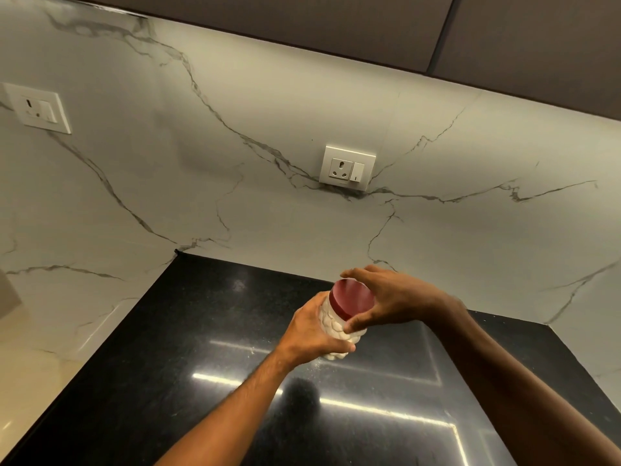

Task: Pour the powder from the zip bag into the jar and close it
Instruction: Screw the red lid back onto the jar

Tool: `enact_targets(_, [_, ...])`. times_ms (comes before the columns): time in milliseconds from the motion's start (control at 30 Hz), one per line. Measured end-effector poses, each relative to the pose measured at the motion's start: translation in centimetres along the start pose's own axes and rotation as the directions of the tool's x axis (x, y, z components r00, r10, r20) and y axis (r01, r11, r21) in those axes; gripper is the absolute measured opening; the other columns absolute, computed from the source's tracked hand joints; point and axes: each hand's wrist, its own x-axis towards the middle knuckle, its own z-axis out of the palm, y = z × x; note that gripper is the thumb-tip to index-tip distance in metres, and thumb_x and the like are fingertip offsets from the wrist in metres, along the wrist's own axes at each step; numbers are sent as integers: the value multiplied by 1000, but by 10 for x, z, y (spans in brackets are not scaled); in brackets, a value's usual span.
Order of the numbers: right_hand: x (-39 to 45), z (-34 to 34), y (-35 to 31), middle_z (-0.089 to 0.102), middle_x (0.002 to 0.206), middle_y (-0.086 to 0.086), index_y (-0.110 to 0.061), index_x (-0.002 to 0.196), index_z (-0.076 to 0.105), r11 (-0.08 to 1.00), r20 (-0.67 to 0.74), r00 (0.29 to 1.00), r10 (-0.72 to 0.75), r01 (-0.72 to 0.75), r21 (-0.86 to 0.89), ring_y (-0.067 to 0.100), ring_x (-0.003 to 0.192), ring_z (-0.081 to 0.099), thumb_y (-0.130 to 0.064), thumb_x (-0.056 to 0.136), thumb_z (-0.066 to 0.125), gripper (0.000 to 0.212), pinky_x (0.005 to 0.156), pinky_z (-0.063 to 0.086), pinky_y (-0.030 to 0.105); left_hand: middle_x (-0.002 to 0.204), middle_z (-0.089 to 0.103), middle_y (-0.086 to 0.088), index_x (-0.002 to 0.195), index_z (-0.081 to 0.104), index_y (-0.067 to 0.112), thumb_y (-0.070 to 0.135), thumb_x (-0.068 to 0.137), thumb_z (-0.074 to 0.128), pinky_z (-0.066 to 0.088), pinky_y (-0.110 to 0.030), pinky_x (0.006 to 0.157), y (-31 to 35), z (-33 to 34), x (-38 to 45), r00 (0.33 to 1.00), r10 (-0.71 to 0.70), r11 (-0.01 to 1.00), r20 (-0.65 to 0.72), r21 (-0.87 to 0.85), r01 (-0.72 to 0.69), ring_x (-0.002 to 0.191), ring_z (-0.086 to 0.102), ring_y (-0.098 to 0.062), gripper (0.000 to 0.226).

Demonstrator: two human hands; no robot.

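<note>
Countertop of polished black speckled stone [188,381] spans my view. My left hand [314,334] wraps around the ribbed clear plastic jar of white powder [337,326], held tilted just above the surface. My right hand [393,297] curls fingers and thumb around its round dark-red lid [353,295], seated on the jar's mouth.

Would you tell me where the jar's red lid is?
The red lid sits on the jar, gripped by the right hand, lower centre.
</note>
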Motion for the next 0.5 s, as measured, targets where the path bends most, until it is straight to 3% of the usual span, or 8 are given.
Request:
enact_targets(67, [-1, -2, 1, 29, 150, -5, -40, 148, 22, 995, 44, 995, -94, 93, 21, 21, 131, 37, -51, 72, 79, 96, 98, 48, 36, 119, 65, 6, 133, 48, 27, 32, 59, 95, 59, -30, 93, 0, -1, 1, 1000, 1, 1000, -5, -3, -1, 108, 66, -13, 87])
enact_targets(133, [0, -1, 1, 33, 147, -5, -40, 146, 25, 993, 7, 993, -116, 116, 2, 20, 127, 40, -45, 74, 79, 90, 93, 49, 32, 119, 65, 6, 133, 48, 27, 31, 59, 95, 58, -29, 93, 0, -2, 2, 1000, 9, 1000, -5, -6, -9, 108, 66, -14, 88])
enact_targets(267, [3, 1, -4, 52, 135, -1, -31, 140, 39, 996, -111, 993, 39, -47, -73, 17, 110, 52, -76, 66, 65, 90, 82, 50, 29, 117, 66, 6, 130, 50, 28, 32, 58, 94, 59, -32, 93, 1, -1, 3, 1000, 13, 1000, 9, 0, -13, 107, 67, -14, 85])
enact_targets(333, [3, 0, -2, 48, 141, -1, -32, 143, 34, 996, -79, 996, 41, -46, -72, 20, 117, 51, -78, 64, 65, 97, 88, 49, 32, 117, 66, 6, 131, 50, 28, 32, 58, 94, 59, -32, 93, 1, -1, 3, 1000, 10, 1000, 8, -4, -10, 107, 67, -13, 86])
enact_targets(433, [0, -5, 1, 32, 151, -4, -39, 148, 21, 996, 8, 996, -85, 85, -17, 21, 131, 39, -56, 71, 77, 97, 100, 47, 38, 117, 65, 6, 132, 48, 28, 31, 58, 95, 59, -30, 92, 2, -2, 4, 1000, 6, 1000, -24, -21, -6, 107, 66, -13, 87])
enact_targets(500, [0, -4, 2, 34, 148, -4, -39, 148, 24, 991, -19, 991, -132, 131, -21, 20, 128, 40, -46, 75, 78, 91, 97, 49, 37, 118, 64, 6, 132, 48, 27, 29, 59, 95, 59, -29, 92, 3, -3, 5, 999, 15, 1000, -37, -18, -15, 107, 66, -13, 87])
